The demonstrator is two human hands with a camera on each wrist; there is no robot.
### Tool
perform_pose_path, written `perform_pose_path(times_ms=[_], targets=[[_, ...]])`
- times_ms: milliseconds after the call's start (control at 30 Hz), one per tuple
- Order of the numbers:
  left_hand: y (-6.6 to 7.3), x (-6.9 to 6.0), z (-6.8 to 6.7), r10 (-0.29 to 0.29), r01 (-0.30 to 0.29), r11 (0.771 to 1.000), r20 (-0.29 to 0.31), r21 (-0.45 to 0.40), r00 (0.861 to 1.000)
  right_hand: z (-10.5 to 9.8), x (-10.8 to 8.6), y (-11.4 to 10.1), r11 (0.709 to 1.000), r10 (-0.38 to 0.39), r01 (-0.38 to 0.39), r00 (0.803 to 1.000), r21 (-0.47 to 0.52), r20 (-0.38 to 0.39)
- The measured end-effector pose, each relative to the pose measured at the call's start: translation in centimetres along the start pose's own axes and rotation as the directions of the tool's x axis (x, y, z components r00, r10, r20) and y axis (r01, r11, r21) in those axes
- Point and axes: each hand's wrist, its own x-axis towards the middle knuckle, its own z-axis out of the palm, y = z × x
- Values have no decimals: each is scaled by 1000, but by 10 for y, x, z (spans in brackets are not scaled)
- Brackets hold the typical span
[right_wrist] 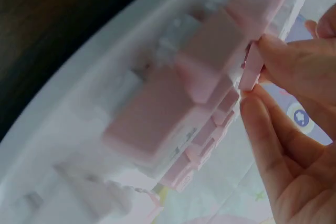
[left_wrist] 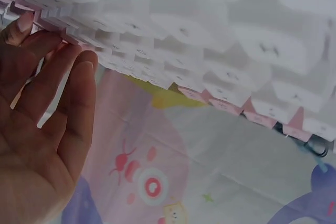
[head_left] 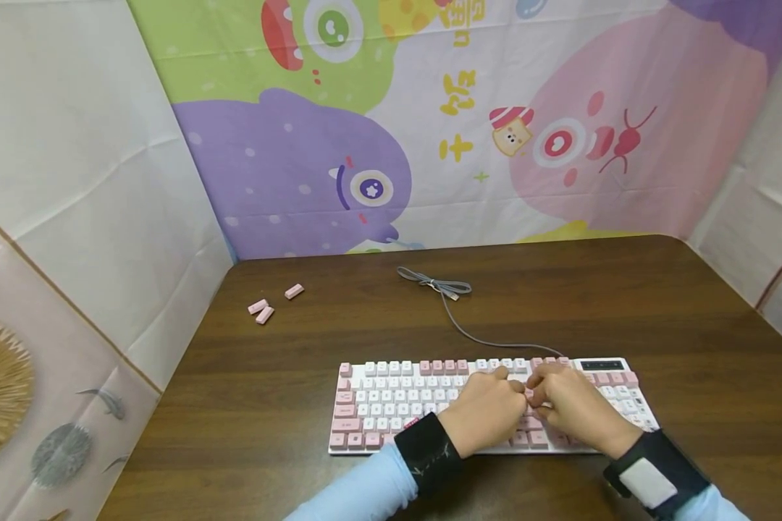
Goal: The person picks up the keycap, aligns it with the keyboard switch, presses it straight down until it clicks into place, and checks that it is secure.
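A white and pink keyboard [head_left: 397,409] lies near the front of the table. My right hand [head_left: 576,401] is over its right part; in the right wrist view, the thumb and a finger pinch a small pink keycap [right_wrist: 252,67] beside the larger pink keys. Close by, my left hand [head_left: 489,409] rests over the keys, its fingertips almost meeting the right hand's. Seen from the left wrist, the left fingers [left_wrist: 79,93] are fairly straight and reach a pink key at the far end of the rows. Both hands hide the keys beneath them.
Three small oblong pink pieces [head_left: 261,307] lie at the table's back left. A bundled grey cable [head_left: 443,284] lies behind the keyboard and runs to its back edge. A printed cartoon cloth [head_left: 430,145] hangs behind the wooden table [head_left: 261,405].
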Motion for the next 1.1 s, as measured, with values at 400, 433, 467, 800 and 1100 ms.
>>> perform_pose_path(times_ms=[400, 433, 467, 800, 1100], targets=[[0, -5, -5, 35, -37, 997, 28, 63, 999, 9, -9, -34, 945, 39, -44, 999, -324, -21], [0, -5, -6, 35, -37, 997, 32, 66, 999, 9, -9, -36, 946, 45, -47, 999, -320, -16], [0, -5, -7, 35, -37, 997, 36, 70, 999, 9, -10, -37, 947, 54, -55, 998, -318, -13], [1, -2, -8, 18, -25, 993, 55, 114, 998, 5, -6, -36, 951, 95, -91, 995, -295, -1], [14, -2, -7, 26, -40, 989, 97, 141, 995, 14, -26, -27, 943, -31, -18, 989, -333, -143]])
